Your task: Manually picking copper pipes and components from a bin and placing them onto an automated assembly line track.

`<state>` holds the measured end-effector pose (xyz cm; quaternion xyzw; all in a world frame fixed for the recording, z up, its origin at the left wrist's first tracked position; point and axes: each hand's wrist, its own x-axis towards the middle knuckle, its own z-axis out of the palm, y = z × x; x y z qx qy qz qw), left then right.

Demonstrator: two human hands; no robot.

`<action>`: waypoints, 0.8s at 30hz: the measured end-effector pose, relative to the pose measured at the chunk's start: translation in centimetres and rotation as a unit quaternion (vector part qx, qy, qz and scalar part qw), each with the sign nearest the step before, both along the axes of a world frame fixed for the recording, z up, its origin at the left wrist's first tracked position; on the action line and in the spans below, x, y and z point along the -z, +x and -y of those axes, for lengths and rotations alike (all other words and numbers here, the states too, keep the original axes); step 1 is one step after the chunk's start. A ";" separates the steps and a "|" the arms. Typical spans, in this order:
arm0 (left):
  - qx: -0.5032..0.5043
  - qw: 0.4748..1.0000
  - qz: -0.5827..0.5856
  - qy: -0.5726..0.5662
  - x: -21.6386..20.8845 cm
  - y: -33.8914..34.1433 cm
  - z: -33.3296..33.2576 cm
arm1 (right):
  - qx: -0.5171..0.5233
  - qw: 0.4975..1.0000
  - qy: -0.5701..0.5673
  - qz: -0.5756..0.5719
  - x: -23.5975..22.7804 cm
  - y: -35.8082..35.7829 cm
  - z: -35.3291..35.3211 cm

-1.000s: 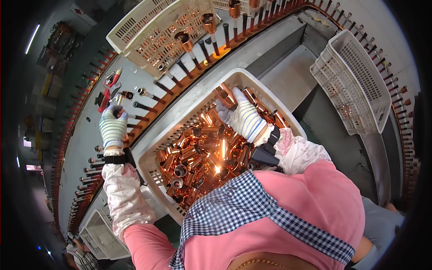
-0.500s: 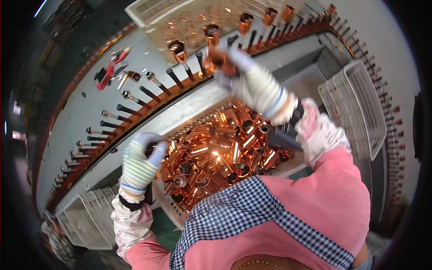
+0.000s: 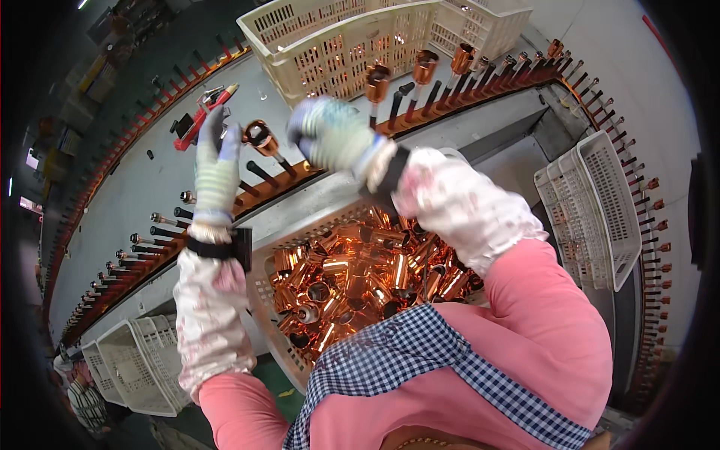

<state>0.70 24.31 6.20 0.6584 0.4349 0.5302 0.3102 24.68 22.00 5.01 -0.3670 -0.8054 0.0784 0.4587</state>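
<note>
My left hand, in a striped knit glove, reaches over the row of upright pegs with its fingers stretched upward and apart. Just right of its fingertips a copper tube fitting sits on a metal-stemmed peg. My right hand, gloved too and smeared by motion, hovers above the peg row between that fitting and another copper fitting on a peg. Its fingers curl downward; whether anything is in them is hidden. Below both hands, a plastic crate holds a heap of shiny copper tube fittings.
A curved rail carries black pegs and metal-tipped stems around a grey table. Cream perforated crates stand behind it. Stacked white baskets stand at right and lower left. A red-handled tool lies on the table.
My left hand has risen from the crate's left side to the pegs. My right hand has moved left along the row. The fittings on the pegs have shifted rightward in the picture.
</note>
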 end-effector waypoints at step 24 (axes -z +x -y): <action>-0.070 0.823 -0.553 -0.107 1.4 3.1 -4.8 | 0.025 0.973 -0.213 0.087 3.9 4.8 4.6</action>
